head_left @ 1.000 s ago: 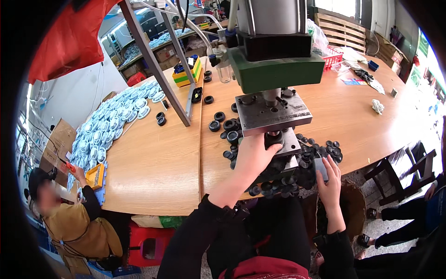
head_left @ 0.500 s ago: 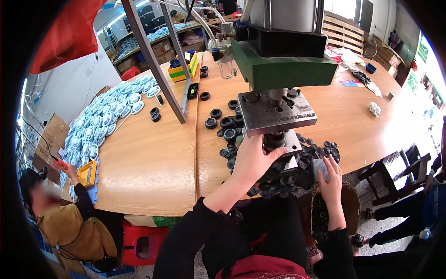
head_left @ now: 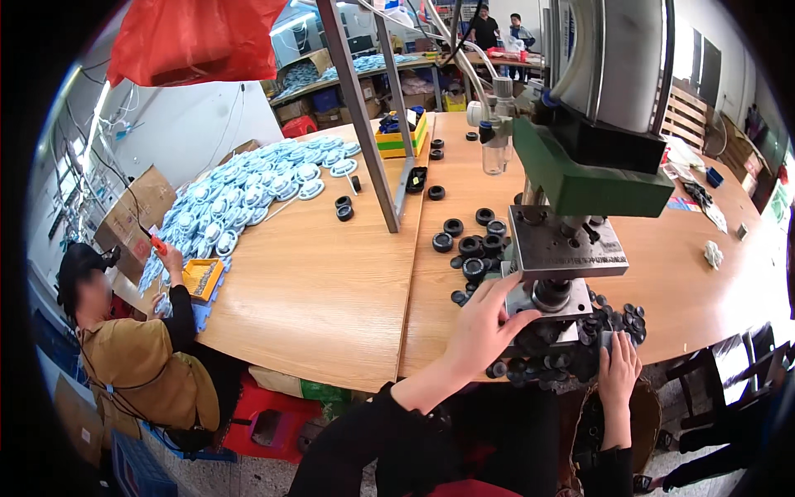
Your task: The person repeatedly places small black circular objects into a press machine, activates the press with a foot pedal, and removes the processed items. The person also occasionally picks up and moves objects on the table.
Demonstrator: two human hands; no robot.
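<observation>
well, the yellow-and-green bin point(head_left: 391, 151) holds dark and blue pieces, the orange tray point(head_left: 215, 283) small bits. the left hand point(head_left: 483, 327) has its grip spread wide beside the lower plate point(head_left: 582, 302) of the press point(head_left: 592, 178); contact can't be told. the right hand point(head_left: 617, 373) has fingers on a grey block point(head_left: 607, 338) near the front edge of the surface point(head_left: 331, 273), that grip's firmness unclear. black round parts point(head_left: 613, 321) crowd around the plate; bare wood runs broadly left toward a pale blue pile point(head_left: 224, 199).
</observation>
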